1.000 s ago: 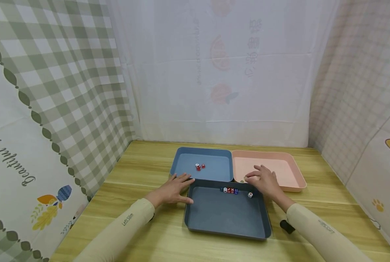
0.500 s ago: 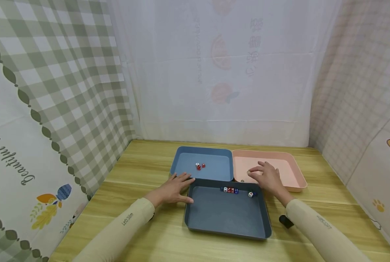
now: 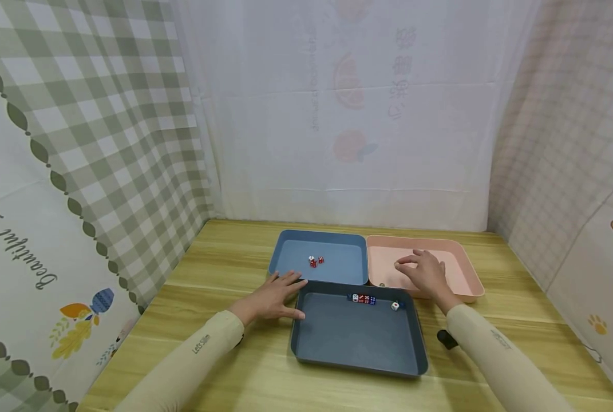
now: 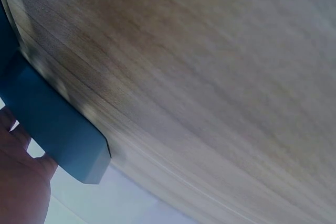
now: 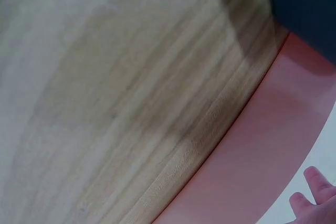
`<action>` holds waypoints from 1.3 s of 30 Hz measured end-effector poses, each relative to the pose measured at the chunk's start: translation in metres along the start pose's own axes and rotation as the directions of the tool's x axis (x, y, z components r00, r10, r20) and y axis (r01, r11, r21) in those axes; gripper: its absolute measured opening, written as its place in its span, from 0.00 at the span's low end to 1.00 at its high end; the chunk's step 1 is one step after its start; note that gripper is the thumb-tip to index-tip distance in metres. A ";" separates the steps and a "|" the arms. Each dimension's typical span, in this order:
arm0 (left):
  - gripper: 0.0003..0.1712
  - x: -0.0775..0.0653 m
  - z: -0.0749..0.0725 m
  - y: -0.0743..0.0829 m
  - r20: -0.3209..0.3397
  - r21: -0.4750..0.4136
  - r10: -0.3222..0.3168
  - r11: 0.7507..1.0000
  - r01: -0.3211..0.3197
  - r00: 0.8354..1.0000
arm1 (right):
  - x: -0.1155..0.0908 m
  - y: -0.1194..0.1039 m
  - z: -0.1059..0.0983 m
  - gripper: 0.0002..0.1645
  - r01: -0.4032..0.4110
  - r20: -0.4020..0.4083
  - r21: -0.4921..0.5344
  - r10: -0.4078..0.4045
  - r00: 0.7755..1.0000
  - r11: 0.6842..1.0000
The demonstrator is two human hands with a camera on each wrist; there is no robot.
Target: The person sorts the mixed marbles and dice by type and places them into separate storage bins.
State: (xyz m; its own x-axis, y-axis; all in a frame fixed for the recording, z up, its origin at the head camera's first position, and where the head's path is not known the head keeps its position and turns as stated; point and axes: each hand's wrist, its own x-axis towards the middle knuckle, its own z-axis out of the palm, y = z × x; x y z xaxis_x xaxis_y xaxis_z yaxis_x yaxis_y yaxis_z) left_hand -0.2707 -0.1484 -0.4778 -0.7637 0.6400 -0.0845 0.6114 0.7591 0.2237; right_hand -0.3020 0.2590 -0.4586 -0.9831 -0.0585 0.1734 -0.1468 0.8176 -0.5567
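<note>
My left hand (image 3: 272,298) rests with fingers spread at the back left corner of the dark grey tray (image 3: 355,349), its thumb over the left rim. Inside that tray, a short row of red, white and blue dice (image 3: 363,298) lies along the back wall, and a white die (image 3: 395,306) sits to the right with a dark blue one beside it. Over the pink tray (image 3: 453,260), my right hand (image 3: 427,274) pinches a small pale die between thumb and forefinger, mostly hidden by the fingertips. A tiny greenish thing (image 3: 382,285) lies at the pink tray's front left corner.
The blue tray (image 3: 344,260) stands behind the dark tray and against the pink one, holding two red dice (image 3: 313,263) and a white one (image 3: 311,258). A black object (image 3: 446,339) shows at the right wrist above the wooden table (image 3: 224,246). Cloth curtains enclose the sides and back.
My right hand has moved back and to the right, from the pink tray's front left corner to further over its inside. The left hand has stayed in place.
</note>
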 end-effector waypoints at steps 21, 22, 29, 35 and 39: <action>0.53 0.002 0.001 -0.001 0.025 0.004 -0.027 1.000 0.027 0.999 | 0.013 0.010 0.006 0.19 -0.074 0.005 -0.054 0.074 0.997 0.996; 0.53 0.002 0.001 -0.001 0.024 0.002 -0.027 1.000 0.027 0.999 | 0.013 0.010 0.006 0.20 -0.074 0.005 -0.057 0.074 0.997 0.996; 0.53 0.002 0.000 0.000 0.023 0.000 -0.021 1.000 0.021 1.000 | 0.010 0.015 0.002 0.23 -0.065 -0.007 -0.071 0.065 0.998 0.995; 0.53 0.001 -0.001 0.000 0.020 -0.007 -0.013 1.000 0.013 1.000 | 0.007 0.017 -0.001 0.22 -0.064 -0.009 -0.074 0.064 0.998 0.995; 0.53 0.000 -0.001 0.001 0.016 -0.008 -0.010 1.000 0.010 1.000 | 0.005 0.017 -0.003 0.21 -0.060 -0.005 -0.074 0.060 0.998 0.995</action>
State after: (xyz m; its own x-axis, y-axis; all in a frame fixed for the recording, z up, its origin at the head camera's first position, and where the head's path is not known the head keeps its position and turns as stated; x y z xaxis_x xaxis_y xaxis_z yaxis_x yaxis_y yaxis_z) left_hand -0.2708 -0.1479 -0.4764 -0.7664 0.6341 -0.1027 0.6017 0.7647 0.2308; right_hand -0.3090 0.2745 -0.4647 -0.9896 -0.0065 0.1437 -0.0788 0.8600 -0.5041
